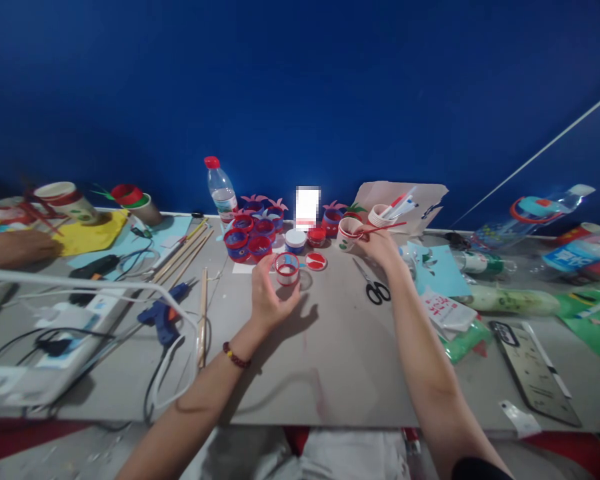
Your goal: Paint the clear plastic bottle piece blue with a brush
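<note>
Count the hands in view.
3: the left hand holding a red-rimmed cup, the right hand with a thin red stick, another person's hand at far left. More may be hidden.

A dark red beaded bracelet [237,355] with yellow beads; a short black sleeve [480,469]; pale trousers [353,455].

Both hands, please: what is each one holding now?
Left hand: holding a clear, red-rimmed round plastic container.
Right hand: pinching a thin red stick.

Glue gun [164,319]: blue, near the power strip [63,357]
Scissors [377,292]: black handles
Phone [533,377]: near the green sheet [596,333]
Red-capped bottle [222,192]: upright
</note>
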Motion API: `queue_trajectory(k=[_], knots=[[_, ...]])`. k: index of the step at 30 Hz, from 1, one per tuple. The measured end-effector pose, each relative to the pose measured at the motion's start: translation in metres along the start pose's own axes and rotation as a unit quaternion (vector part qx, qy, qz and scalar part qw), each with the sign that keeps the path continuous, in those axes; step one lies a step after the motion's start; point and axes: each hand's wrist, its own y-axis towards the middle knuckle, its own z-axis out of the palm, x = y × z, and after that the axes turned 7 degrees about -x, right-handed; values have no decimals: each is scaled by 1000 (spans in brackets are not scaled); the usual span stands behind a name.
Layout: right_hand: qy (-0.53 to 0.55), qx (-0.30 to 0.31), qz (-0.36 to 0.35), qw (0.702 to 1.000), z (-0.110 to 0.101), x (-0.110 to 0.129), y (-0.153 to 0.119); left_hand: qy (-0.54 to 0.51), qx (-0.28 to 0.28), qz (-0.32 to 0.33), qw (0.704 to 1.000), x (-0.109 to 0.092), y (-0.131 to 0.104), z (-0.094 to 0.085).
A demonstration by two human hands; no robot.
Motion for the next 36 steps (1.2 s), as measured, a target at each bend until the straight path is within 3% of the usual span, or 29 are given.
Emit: queue_trajectory(k=[11, 20, 25, 28, 32, 36], knots=[[-7, -16, 14, 1000, 2, 0, 0, 6, -14, 60, 998, -4, 2, -2], [11, -28, 26, 999, -3, 4, -4, -20, 4, 94, 995, -11, 2, -1], [75, -24, -3, 997, -11, -1, -25, -29, 45, 106, 993, -18, -3, -2], [88, -16, -36, 995, -18, -2, -48, -64, 102, 77, 990, -24, -5, -1], [129, -8, -64, 989, -23, -1, -86, -126, 193, -9, 973, -30, -11, 3], [186, 16, -90, 978, -22, 6, -122, -173, 238, -95, 951, -31, -21, 9]])
